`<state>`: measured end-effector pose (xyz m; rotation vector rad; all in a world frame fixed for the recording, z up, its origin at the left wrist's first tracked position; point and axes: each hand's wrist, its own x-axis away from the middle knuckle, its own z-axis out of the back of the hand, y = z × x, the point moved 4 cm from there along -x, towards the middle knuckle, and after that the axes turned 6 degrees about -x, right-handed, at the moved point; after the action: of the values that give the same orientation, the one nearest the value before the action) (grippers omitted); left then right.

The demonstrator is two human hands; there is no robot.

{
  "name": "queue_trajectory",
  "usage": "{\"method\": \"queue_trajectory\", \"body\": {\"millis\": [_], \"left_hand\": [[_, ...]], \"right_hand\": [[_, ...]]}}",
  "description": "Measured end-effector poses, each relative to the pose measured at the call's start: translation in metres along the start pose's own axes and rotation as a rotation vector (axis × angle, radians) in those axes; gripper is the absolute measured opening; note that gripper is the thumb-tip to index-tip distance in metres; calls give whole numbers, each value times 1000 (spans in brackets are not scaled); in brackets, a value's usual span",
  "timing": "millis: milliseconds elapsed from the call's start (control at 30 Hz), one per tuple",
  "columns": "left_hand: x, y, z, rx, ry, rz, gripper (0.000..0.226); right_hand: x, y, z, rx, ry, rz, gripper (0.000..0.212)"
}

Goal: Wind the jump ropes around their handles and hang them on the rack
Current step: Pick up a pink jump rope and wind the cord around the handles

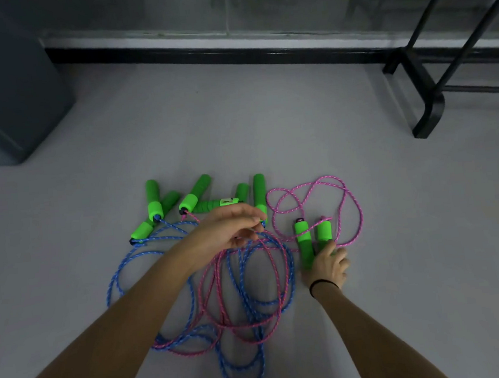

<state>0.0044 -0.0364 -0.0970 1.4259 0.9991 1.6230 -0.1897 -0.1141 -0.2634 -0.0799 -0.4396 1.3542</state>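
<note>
1. Head view, containers: dark grey bin (4, 90) at far L by the wall. Its top is out of frame, so can't tell what's in it.
2. Counts: 8 green handles (195, 194) on the grey floor (266, 120). 6 lie in a loose row beyond my hands, 2 side by side at R. Blue cords (155, 236) & pink ones cross in a tangle (246, 295) in front of me; no. of each colour I can't tell.
3. L hand (227, 229): narrow, thumb & fingertips pinching strands at the top of the tangle.
4. R hand (325, 265): wrapped round the near ends of the R handle pair (304, 241). Black band (323, 284) on wrist. Their pink cord (323, 178) lies in loose loops beyond.
5. Black rack (425, 95) at far R, well apart from the ropes.
</note>
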Motion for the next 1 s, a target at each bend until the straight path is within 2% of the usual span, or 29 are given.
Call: {"method": "queue_trajectory", "body": {"millis": [133, 200, 267, 333, 433, 467, 533, 600, 667, 733, 800, 833, 867, 933, 1000], "left_hand": [[-1, 0, -6, -38, -10, 8, 15], [-1, 2, -7, -34, -13, 20, 15], [-1, 4, -8, -17, -3, 29, 14], [0, 13, -7, 4, 33, 48, 16], [6, 39, 1, 42, 128, 159, 44], [14, 54, 3, 44, 132, 200, 53], [32, 95, 4, 44, 88, 236, 55], [54, 148, 1, 105, 61, 244, 36], [81, 212, 0, 196, 65, 237, 19], [111, 281, 6, 244, 68, 199, 19], [142, 350, 19, 216, 69, 160, 25], [160, 386, 25, 175, 58, 142, 23], [180, 423, 32, 115, 47, 133, 17], [218, 493, 45, -15, 8, 106, 10], [253, 557, 56, -134, -49, 65, 11]], "right_hand": [[-7, 12, 6, 5, -96, -125, 73], [-4, 14, 6, -133, -170, -202, 74], [1, 0, 12, -299, -283, -164, 73], [11, -29, 32, -456, -355, -100, 65], [42, -91, 89, -788, -449, 30, 28], [54, -112, 113, -894, -473, 78, 28], [80, -152, 172, -1040, -537, 175, 33], [106, -186, 231, -1112, -556, 281, 30], [136, -214, 302, -1083, -476, 407, 32], [159, -234, 365, -1010, -450, 512, 55], [184, -253, 449, -982, -491, 570, 66], [193, -262, 497, -934, -483, 604, 64], [196, -266, 543, -886, -439, 619, 52], [194, -273, 642, -895, -216, 615, 24], [194, -291, 730, -1026, -59, 640, 21]]}}
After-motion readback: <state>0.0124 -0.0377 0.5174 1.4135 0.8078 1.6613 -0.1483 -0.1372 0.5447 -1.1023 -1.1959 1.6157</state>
